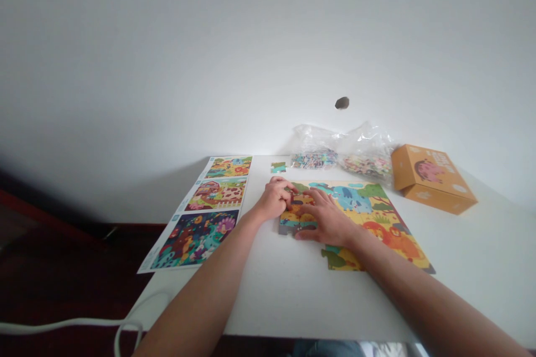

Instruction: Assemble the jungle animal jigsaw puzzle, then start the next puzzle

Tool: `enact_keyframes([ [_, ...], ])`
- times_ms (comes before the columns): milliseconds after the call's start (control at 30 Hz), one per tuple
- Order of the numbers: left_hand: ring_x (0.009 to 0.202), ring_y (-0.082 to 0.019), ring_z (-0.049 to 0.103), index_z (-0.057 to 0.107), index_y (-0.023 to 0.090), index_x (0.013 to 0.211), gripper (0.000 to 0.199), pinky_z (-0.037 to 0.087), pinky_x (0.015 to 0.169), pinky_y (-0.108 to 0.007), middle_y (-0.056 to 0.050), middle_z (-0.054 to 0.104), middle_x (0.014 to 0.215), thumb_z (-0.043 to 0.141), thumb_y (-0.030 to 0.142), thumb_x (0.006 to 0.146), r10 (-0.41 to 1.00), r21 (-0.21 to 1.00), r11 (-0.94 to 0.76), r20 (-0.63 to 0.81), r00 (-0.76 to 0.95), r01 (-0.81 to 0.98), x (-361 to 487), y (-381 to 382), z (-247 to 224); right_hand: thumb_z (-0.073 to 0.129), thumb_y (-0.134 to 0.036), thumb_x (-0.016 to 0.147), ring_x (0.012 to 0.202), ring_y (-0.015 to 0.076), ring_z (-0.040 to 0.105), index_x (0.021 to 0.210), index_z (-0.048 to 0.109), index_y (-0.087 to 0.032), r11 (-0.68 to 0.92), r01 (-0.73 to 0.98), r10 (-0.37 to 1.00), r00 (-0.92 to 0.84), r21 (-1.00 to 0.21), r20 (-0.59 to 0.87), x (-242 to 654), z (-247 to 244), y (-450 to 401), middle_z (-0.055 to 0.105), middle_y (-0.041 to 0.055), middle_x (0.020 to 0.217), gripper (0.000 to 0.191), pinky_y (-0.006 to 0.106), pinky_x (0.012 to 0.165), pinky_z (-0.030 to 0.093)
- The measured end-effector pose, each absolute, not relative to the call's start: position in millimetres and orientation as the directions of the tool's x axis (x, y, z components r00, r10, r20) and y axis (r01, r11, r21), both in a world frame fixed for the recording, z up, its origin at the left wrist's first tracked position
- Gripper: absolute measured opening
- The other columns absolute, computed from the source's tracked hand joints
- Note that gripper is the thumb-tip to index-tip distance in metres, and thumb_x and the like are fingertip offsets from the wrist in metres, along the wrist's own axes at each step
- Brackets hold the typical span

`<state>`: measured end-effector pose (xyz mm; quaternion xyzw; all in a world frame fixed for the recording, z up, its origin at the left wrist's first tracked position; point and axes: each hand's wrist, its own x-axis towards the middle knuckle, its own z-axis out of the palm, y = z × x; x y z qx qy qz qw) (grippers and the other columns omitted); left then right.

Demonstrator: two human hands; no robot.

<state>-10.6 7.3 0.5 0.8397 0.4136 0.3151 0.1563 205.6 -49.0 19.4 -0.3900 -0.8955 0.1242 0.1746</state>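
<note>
Nearest the camera, two bare forearms [205, 284] are stretched over a flat white bench [272, 295]. On the bench, between a sheet and a box, a partly joined rectangular jigsaw puzzle [393, 220] is laid flat, printed with blue elephants and orange lions on yellow; its lower-left outline is stepped. To its left, a white paper sheet [190, 204] with three colourful pictures is spread. Beyond its far right corner, an orange cardboard box [431, 175] with a pink animal print is set. Beside the box, two clear plastic bags [366, 156] of puzzle pieces are rested. The right hand [326, 217] is laid palm down on the puzzle, fingers spread. The left hand [275, 199] is curled at its left edge; whether anything is pinched cannot be told. Farther back, a small green-and-blue puzzle piece [278, 167] is left lying apart.
</note>
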Motion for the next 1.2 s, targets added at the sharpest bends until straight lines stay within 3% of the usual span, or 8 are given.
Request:
enact_keyframes([
  [1200, 0.108, -0.022, 0.050, 0.068, 0.023, 0.045, 0.036, 0.039, 0.104, -0.040, 0.000, 0.076, 0.096, 0.047, -0.002, 0.060, 0.748, 0.502, -0.663, 0.405, 0.526, 0.556, -10.9, 8.5, 0.8, 0.074, -0.053, 0.075, 0.133, 0.0369, 0.034, 0.123, 0.064, -0.030, 0.689, 0.645, 0.722, -0.647, -0.330, 0.244, 206.1, 22.8, -50.4, 0.044, 0.0116, 0.139, 0.054, 0.058, 0.107, 0.034],
])
